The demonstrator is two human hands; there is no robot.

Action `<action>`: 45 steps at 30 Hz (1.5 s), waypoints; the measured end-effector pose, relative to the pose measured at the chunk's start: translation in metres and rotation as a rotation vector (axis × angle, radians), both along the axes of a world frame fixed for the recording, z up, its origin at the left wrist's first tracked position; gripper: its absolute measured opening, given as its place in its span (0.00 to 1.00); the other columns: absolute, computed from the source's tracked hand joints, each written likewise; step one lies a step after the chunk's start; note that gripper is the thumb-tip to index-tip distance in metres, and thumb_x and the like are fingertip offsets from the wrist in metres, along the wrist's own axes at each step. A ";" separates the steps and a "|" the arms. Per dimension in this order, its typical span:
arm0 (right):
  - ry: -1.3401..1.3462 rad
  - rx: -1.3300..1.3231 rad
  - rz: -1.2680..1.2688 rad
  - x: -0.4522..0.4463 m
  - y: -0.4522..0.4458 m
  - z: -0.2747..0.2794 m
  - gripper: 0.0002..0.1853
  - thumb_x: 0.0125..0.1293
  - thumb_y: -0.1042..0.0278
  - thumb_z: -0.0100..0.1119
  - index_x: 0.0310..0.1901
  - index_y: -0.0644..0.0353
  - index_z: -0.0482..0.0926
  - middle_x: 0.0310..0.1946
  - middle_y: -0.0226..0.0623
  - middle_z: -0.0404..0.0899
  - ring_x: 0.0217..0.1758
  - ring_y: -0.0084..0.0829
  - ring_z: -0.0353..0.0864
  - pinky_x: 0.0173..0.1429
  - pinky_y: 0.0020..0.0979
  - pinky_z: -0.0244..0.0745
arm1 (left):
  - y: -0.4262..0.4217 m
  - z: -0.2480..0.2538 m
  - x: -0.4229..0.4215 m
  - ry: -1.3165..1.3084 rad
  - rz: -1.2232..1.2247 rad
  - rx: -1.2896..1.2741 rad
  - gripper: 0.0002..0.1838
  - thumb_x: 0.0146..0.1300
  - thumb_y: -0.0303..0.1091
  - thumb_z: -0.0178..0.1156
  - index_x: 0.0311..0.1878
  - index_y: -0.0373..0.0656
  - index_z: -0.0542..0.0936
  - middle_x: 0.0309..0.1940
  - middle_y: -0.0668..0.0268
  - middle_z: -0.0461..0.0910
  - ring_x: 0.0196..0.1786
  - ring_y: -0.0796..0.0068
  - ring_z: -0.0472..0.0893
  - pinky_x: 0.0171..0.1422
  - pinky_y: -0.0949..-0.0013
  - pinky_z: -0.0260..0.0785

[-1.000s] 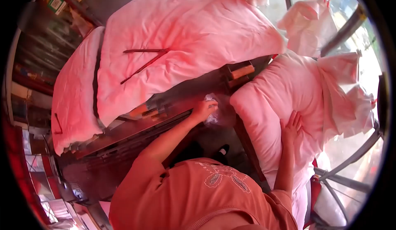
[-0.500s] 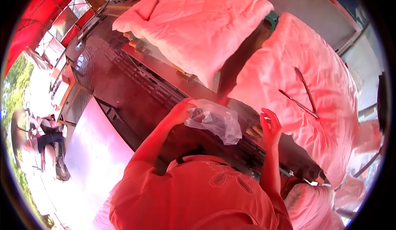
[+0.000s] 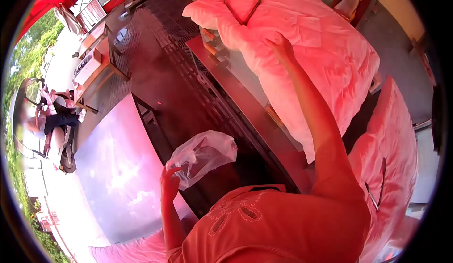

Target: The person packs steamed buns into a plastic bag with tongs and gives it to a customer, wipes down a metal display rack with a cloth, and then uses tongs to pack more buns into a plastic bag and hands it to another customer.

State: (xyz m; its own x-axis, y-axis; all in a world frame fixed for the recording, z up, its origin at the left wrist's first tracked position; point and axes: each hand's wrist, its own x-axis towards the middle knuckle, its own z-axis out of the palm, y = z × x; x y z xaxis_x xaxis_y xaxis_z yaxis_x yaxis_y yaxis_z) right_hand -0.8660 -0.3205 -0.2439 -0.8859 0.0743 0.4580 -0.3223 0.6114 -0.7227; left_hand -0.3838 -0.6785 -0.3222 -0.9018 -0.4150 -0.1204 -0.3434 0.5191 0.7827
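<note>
Left hand (image 3: 170,182): fingers pinched on the near edge of a clear plastic bag (image 3: 207,155). Bag hangs loosely puffed, in front of the torso, just beside the right edge of a shiny-topped desk (image 3: 115,178).

Right hand (image 3: 281,48): arm extended forward over the larger quilt (image 3: 325,64), fingers partly curled, near dark tongs (image 3: 244,23) but apart from them. Cannot tell whether the fingers touch the cloth or how wide they stand.

Tongs lie spread in a V on the larger quilt, near its far left corner. A second quilt (image 3: 398,140), to the right, carries a second pair of tongs (image 3: 377,208), also spread. Red-tinted light over most surfaces. Far left: a scooter (image 3: 68,161), with a person in dark clothing (image 3: 62,120) at it.
</note>
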 end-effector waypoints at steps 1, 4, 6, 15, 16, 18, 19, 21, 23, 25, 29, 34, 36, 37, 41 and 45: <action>-0.050 0.020 -0.025 -0.022 -0.015 0.007 0.33 0.51 0.44 0.64 0.48 0.66 0.74 0.41 0.55 0.79 0.47 0.49 0.78 0.49 0.40 0.73 | -0.007 0.002 -0.003 -0.064 0.077 0.057 0.20 0.43 0.19 0.49 0.41 0.40 0.82 0.51 0.55 0.74 0.38 0.61 0.79 0.42 0.66 0.72; -0.174 0.111 -0.114 -0.132 -0.064 0.003 0.42 0.47 0.35 0.64 0.52 0.67 0.71 0.44 0.53 0.78 0.51 0.46 0.77 0.52 0.40 0.73 | -0.050 -0.012 -0.027 -0.080 0.260 0.051 0.20 0.44 0.18 0.48 0.41 0.40 0.81 0.54 0.58 0.73 0.33 0.67 0.78 0.30 0.71 0.71; -0.257 0.130 -0.248 -0.195 -0.091 -0.005 0.46 0.44 0.33 0.65 0.55 0.67 0.68 0.49 0.52 0.75 0.54 0.46 0.75 0.54 0.41 0.71 | -0.082 -0.019 -0.054 -0.150 0.334 0.052 0.21 0.44 0.17 0.48 0.42 0.40 0.81 0.54 0.58 0.73 0.34 0.67 0.79 0.32 0.70 0.72; -0.232 0.654 -0.527 -0.350 -0.180 -0.084 0.49 0.47 0.43 0.66 0.67 0.58 0.55 0.56 0.49 0.67 0.54 0.47 0.72 0.52 0.45 0.71 | -0.207 0.007 -0.253 -0.013 0.239 -0.074 0.22 0.43 0.16 0.48 0.42 0.40 0.81 0.49 0.53 0.74 0.50 0.54 0.76 0.50 0.64 0.69; -0.170 0.699 -0.471 -0.353 -0.183 -0.077 0.47 0.48 0.46 0.66 0.67 0.57 0.55 0.55 0.49 0.67 0.53 0.46 0.73 0.51 0.44 0.72 | -0.222 0.003 -0.272 -0.041 0.240 -0.027 0.22 0.43 0.16 0.48 0.42 0.40 0.81 0.49 0.53 0.74 0.53 0.52 0.75 0.53 0.63 0.68; -0.155 0.584 -0.245 -0.339 -0.170 -0.044 0.49 0.47 0.50 0.68 0.68 0.56 0.53 0.55 0.50 0.68 0.52 0.46 0.74 0.49 0.43 0.73 | -0.253 0.001 -0.320 -0.079 0.173 -0.072 0.22 0.42 0.17 0.48 0.42 0.41 0.81 0.49 0.52 0.74 0.54 0.51 0.74 0.57 0.63 0.67; -0.151 0.497 -0.219 -0.328 -0.169 -0.026 0.48 0.47 0.52 0.69 0.68 0.57 0.54 0.53 0.49 0.69 0.51 0.45 0.75 0.48 0.42 0.73 | -0.266 0.004 -0.349 -0.099 0.132 -0.095 0.22 0.42 0.17 0.48 0.42 0.41 0.81 0.50 0.52 0.74 0.54 0.51 0.74 0.58 0.63 0.66; -0.150 0.326 -0.175 -0.300 -0.181 -0.006 0.47 0.47 0.56 0.69 0.67 0.59 0.55 0.49 0.48 0.73 0.48 0.43 0.76 0.47 0.39 0.73 | -0.292 0.017 -0.422 -0.066 0.014 -0.058 0.22 0.42 0.18 0.48 0.43 0.41 0.81 0.56 0.49 0.71 0.60 0.50 0.70 0.64 0.62 0.62; -0.193 0.291 0.015 -0.280 -0.203 -0.024 0.40 0.50 0.62 0.62 0.65 0.61 0.57 0.42 0.50 0.74 0.46 0.46 0.76 0.47 0.42 0.73 | -0.307 0.035 -0.503 -0.021 -0.185 -0.284 0.24 0.42 0.18 0.49 0.46 0.41 0.80 0.60 0.46 0.67 0.64 0.47 0.66 0.68 0.59 0.58; -0.181 0.551 0.063 -0.271 -0.229 -0.029 0.25 0.51 0.70 0.55 0.53 0.65 0.67 0.34 0.48 0.76 0.41 0.48 0.76 0.44 0.45 0.73 | -0.309 0.063 -0.583 0.123 -0.368 -0.356 0.27 0.41 0.17 0.48 0.49 0.41 0.78 0.64 0.46 0.63 0.65 0.46 0.64 0.68 0.59 0.58; -0.265 0.319 -0.083 -0.283 -0.196 0.023 0.22 0.49 0.71 0.61 0.48 0.63 0.72 0.30 0.46 0.76 0.35 0.42 0.77 0.39 0.42 0.72 | -0.277 0.143 -0.694 0.332 -0.711 -0.301 0.29 0.42 0.16 0.46 0.52 0.40 0.77 0.62 0.53 0.66 0.64 0.54 0.67 0.67 0.64 0.60; 0.144 -0.012 -0.773 -0.222 0.109 0.070 0.09 0.60 0.66 0.60 0.40 0.60 0.79 0.28 0.31 0.78 0.27 0.26 0.75 0.27 0.28 0.70 | -0.204 0.237 -0.756 0.341 -0.792 0.036 0.30 0.43 0.15 0.44 0.54 0.39 0.76 0.63 0.58 0.66 0.66 0.62 0.65 0.67 0.67 0.59; -0.020 0.153 -1.097 -0.155 0.195 0.070 0.11 0.60 0.65 0.61 0.42 0.61 0.77 0.31 0.33 0.77 0.30 0.27 0.75 0.31 0.28 0.70 | -0.182 0.248 -0.781 0.471 -0.832 -0.193 0.31 0.43 0.15 0.44 0.55 0.40 0.75 0.64 0.57 0.64 0.65 0.59 0.66 0.62 0.67 0.62; -0.115 0.199 -1.220 -0.124 0.220 0.067 0.13 0.60 0.65 0.61 0.43 0.61 0.77 0.32 0.34 0.77 0.31 0.28 0.75 0.33 0.28 0.70 | -0.171 0.248 -0.795 0.602 -0.849 -0.396 0.31 0.44 0.15 0.44 0.56 0.41 0.75 0.65 0.56 0.63 0.64 0.57 0.68 0.58 0.68 0.66; -0.317 0.228 -1.474 -0.018 0.243 0.064 0.18 0.59 0.64 0.63 0.48 0.63 0.74 0.38 0.37 0.77 0.37 0.30 0.75 0.40 0.29 0.70 | -0.117 0.259 -0.822 0.734 -0.858 -0.551 0.31 0.45 0.14 0.45 0.57 0.41 0.73 0.66 0.55 0.60 0.67 0.55 0.64 0.65 0.64 0.59; -0.173 0.367 -1.610 0.008 0.180 0.096 0.23 0.58 0.64 0.64 0.53 0.64 0.71 0.43 0.40 0.76 0.43 0.32 0.75 0.48 0.30 0.70 | -0.104 0.274 -0.862 0.835 -1.002 -0.452 0.31 0.45 0.13 0.46 0.56 0.40 0.74 0.64 0.57 0.64 0.66 0.59 0.65 0.67 0.65 0.59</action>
State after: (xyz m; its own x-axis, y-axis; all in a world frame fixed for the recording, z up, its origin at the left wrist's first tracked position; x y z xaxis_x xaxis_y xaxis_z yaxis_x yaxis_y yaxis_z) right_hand -0.8584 -0.1403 -0.1476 -0.0527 0.8215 0.5678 0.8304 0.3519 -0.4320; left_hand -1.2454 -0.7830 -0.0483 -0.5730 0.5903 0.5685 0.8075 0.5250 0.2688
